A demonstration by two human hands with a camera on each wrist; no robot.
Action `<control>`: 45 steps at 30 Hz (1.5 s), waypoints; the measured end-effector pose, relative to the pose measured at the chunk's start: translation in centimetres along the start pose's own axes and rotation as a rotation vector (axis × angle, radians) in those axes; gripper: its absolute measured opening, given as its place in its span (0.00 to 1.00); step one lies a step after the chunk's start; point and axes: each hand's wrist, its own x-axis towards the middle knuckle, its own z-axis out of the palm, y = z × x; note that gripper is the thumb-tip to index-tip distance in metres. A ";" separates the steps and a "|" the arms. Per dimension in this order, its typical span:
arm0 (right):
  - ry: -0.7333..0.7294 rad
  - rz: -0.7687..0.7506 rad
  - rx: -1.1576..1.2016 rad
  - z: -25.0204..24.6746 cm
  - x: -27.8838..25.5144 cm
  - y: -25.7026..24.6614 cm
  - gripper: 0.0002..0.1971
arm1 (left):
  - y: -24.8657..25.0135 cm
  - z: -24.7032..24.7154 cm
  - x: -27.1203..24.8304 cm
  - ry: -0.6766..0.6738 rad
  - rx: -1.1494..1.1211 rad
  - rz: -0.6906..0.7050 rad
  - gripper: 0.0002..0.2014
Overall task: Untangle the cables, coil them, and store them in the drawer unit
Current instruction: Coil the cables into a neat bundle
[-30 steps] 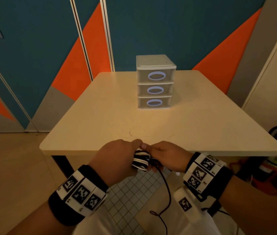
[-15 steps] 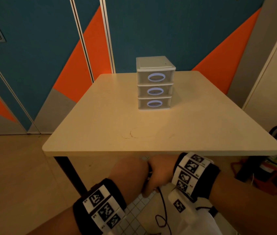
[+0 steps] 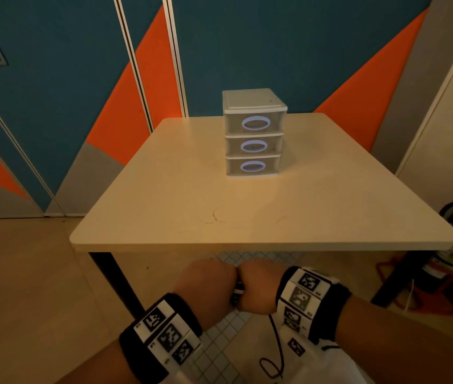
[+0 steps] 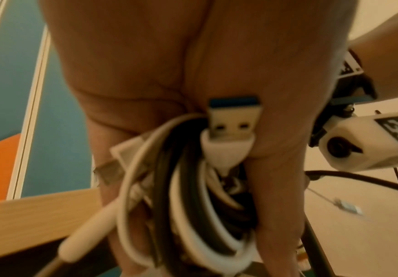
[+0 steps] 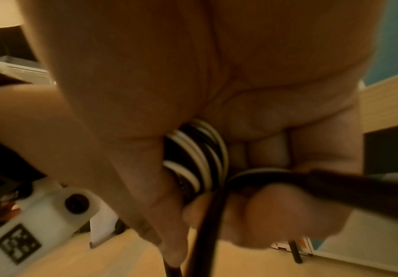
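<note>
Both hands sit lower and nearer the body than a second ago, below the front edge of the pale square surface (image 3: 164, 206).

Left hand (image 3: 206, 289) and right hand (image 3: 258, 289) touch, fingers curled round the coiled bundle of black and white cables (image 4: 193, 196); one loose black cable (image 3: 275, 353) hangs beneath. Well apart, the white three-drawer plastic unit (image 3: 253, 134) stands closed on the surface.

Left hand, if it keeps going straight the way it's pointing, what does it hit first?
Probably the table edge: the left hand holds the cable bundle just below and before it, though depth is unclear.
</note>
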 end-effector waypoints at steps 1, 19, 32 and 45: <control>-0.008 -0.005 0.018 -0.2 -0.1 0.2 0.13 | -0.1 -0.2 -0.1 0.021 -0.004 0.011 0.11; 0.210 -0.171 0.758 -4.7 -2.8 3.4 0.11 | -6.5 -1.6 -4.3 0.614 -1.167 0.081 0.42; 0.153 -0.532 0.961 -4.3 -4.1 -0.9 0.20 | -2.2 -5.3 -1.3 0.314 -1.663 0.552 0.19; -0.024 -0.372 0.822 -2.2 -2.7 0.4 0.17 | -4.3 -6.6 -0.6 0.717 -1.694 0.376 0.10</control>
